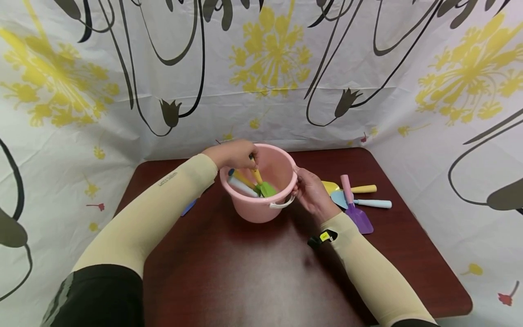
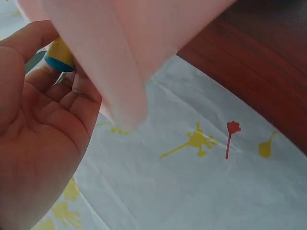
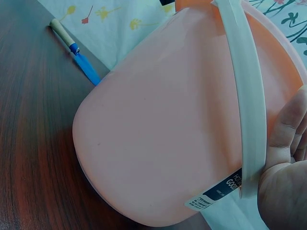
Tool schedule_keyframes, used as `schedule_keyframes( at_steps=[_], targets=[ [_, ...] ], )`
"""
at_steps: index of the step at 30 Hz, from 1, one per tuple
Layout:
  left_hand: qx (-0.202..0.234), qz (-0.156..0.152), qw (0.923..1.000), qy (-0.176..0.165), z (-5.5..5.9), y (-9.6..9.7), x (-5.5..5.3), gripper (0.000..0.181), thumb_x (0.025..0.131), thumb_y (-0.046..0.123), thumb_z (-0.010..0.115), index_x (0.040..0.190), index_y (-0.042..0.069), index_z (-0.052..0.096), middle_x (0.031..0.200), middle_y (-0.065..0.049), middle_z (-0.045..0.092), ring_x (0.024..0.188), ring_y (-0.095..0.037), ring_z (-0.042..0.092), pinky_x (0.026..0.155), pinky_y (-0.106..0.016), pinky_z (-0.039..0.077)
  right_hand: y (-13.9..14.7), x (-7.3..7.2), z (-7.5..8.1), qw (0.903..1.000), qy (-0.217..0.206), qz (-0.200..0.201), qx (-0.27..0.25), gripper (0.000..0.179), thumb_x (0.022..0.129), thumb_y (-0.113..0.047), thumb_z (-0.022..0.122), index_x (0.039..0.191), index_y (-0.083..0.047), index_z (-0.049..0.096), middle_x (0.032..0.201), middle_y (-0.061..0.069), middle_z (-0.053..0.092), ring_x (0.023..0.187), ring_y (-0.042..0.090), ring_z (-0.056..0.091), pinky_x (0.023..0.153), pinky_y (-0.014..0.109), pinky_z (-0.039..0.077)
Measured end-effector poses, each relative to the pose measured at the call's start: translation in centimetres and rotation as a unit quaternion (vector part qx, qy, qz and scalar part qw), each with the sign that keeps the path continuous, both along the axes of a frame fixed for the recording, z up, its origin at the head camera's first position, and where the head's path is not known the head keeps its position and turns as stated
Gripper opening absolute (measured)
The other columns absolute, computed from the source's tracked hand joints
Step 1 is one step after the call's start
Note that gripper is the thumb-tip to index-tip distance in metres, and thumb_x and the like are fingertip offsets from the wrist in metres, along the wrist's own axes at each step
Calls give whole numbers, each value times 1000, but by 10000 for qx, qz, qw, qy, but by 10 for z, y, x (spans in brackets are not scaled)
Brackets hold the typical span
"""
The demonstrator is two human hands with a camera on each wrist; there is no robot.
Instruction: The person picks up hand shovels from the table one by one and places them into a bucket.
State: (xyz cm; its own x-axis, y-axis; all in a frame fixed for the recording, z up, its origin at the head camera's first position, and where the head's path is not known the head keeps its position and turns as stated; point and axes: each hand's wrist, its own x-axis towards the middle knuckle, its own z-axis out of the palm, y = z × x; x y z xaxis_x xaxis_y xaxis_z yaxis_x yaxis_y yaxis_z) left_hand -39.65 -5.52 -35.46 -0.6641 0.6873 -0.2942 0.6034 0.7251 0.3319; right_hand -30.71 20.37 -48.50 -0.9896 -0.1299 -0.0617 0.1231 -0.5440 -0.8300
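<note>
- Head view: pink bucket (image 1: 255, 211) on the dark red table (image 1: 253, 272), near frame centre. Left hand (image 1: 234, 154) at the bucket's 11 o'clock, fingers pinched on the yellow handle (image 1: 256, 176) of a green shovel (image 1: 268, 190); blade is inside the bucket. Right hand (image 1: 312, 188) clamped on the rim at 3 o'clock.
- Same view, in bucket toward 9 o'clock: blue-tipped handle (image 1: 242, 175), white handle (image 1: 243, 186). White bail (image 1: 282, 204) at 5 o'clock. Outside, 3 to 4 o'clock: yellow shovel (image 1: 362, 189), light-blue shovel (image 1: 371, 203), purple shovel (image 1: 359, 220), overlapping. Blue trowel (image 1: 188, 208) toward 8 o'clock, partly behind the left sleeve.
- Left wrist view: left hand at 9 o'clock, fingers curled round the yellow handle, teal end showing. Bucket wall at 12 o'clock.
- Right wrist view: bucket fills the middle. Right hand at 4 o'clock, beside the bail, fingers partly cut off by the frame. Label (image 3: 216, 190) at 5 o'clock, trowel at 10.
</note>
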Motion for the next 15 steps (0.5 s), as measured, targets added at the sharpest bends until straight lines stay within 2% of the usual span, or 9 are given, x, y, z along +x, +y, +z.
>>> schedule_keyframes(
  at_steps=[4,9,15],
  targets=[
    [-115,12,9999,70,1,4,-2,12,111,20,69,115,12,76,114,-5,73,98,-24,62,87,-39,53,0,0,0,10000,11,-11,5,34,119,-21,52,94,-8,71,70,1,62,55,8,56,51,19,50],
    [-402,-59,9986,328,1,7,-3,15,111,15,66,120,8,75,117,-9,73,103,-25,64,93,-40,55,0,1,0,10000,42,47,-8,36,120,-20,50,91,-9,69,70,1,62,55,8,56,51,19,49],
    [-521,-163,9970,547,3,8,0,22,111,14,66,129,5,76,124,-10,73,110,-27,66,99,-43,55,0,1,1,10000,46,32,-29,36,120,-19,49,91,-9,70,70,0,62,55,8,56,52,19,49]
  ],
)
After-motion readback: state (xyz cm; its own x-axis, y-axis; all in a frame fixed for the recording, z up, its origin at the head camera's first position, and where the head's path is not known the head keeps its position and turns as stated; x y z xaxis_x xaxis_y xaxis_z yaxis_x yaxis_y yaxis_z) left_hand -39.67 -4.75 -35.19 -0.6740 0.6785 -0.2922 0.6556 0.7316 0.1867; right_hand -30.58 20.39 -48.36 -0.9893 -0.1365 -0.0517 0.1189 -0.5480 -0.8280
